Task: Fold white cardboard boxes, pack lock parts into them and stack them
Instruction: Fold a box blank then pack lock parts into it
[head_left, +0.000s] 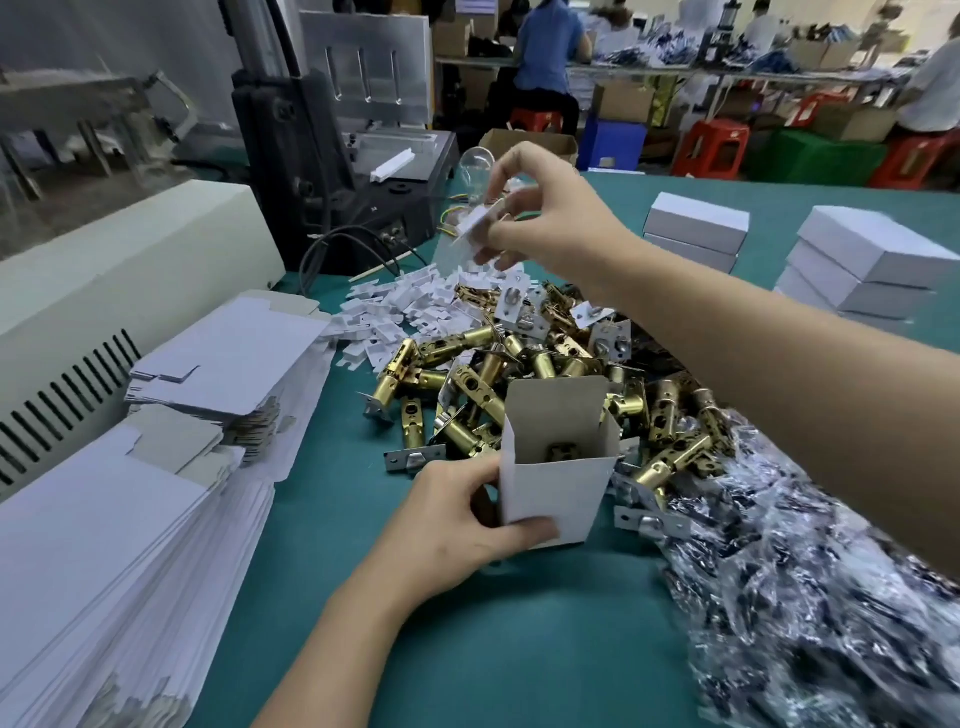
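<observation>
My left hand grips an upright white cardboard box with its top flaps open; a brass part shows inside it. Behind the box lies a heap of brass latch bolts on the green table. My right hand is raised above the far end of the heap and pinches a small white card piece. More small white card pieces are scattered below it, some carrying small metal parts. Closed white boxes stand stacked at the back right and far right.
Piles of flat white box blanks fill the left side, next to a cream machine housing. A black machine with cables stands behind. Crinkled clear plastic bags cover the right. Seated people work at far tables.
</observation>
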